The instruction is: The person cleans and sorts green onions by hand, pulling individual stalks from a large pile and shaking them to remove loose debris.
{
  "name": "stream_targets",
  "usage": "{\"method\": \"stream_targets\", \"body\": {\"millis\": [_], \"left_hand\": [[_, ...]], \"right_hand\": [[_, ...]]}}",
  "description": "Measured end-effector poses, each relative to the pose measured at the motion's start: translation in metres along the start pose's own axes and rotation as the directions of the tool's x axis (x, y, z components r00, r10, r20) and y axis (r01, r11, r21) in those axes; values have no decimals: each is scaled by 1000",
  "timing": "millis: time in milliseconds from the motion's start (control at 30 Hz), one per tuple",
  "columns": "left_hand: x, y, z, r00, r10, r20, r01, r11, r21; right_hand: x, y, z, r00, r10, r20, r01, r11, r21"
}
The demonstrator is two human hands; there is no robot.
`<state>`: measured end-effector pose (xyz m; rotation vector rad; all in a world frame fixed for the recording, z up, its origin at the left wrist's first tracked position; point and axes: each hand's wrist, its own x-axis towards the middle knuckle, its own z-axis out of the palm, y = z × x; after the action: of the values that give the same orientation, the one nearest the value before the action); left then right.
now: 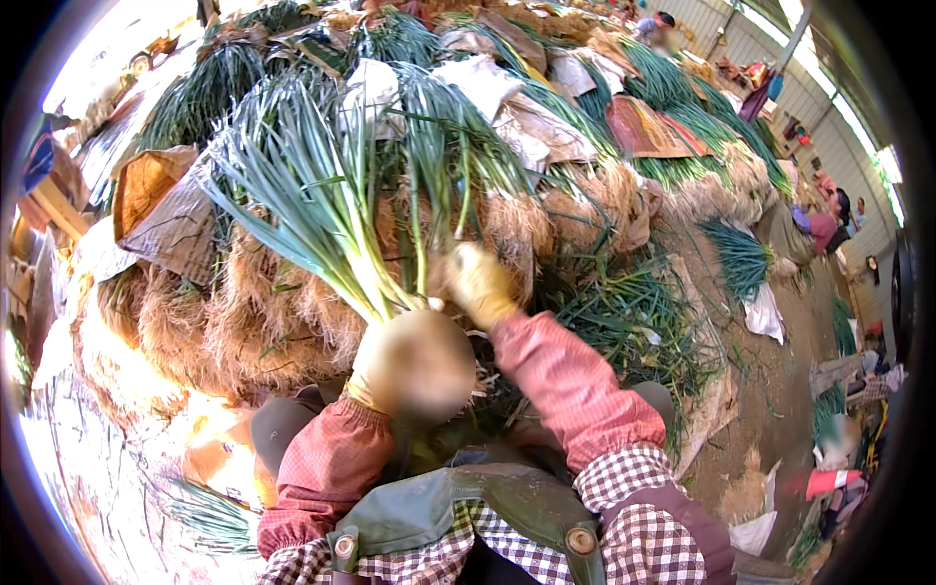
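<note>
My left hand (363, 375), in a yellowish glove, is closed around the lower ends of a bunch of green onions (336, 229). Their white stems fan up and to the left into long green leaves. A blurred patch hides part of this hand and the root ends. My right hand (480, 285), also gloved in yellow, is just right of the stems, smeared by motion. A thin green stalk (464, 190) stands directly above it; whether the fingers hold it does not show. Pink sleeves cover both forearms.
A wide heap of green onions with shaggy tan roots (234, 322) rises ahead of me. Pale sacks (478, 83) lie over it. Loose green leaves (634, 322) litter the ground at right, beside a separate bundle (736, 255). Other people (829, 219) sit farther right.
</note>
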<state>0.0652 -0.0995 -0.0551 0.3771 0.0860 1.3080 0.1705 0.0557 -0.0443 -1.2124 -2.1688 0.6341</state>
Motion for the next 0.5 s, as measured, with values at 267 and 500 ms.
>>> {"method": "stream_targets", "body": {"millis": [267,500], "left_hand": [[5,-7,15,984,-179,3,173,949,-265],[-8,-17,-37,977,153,-146,-140,985,98]], "right_hand": [[27,-7,-41,964,-248,-93,265,908,325],[-49,-42,-32,914,-388,119,395,917,-45]]}}
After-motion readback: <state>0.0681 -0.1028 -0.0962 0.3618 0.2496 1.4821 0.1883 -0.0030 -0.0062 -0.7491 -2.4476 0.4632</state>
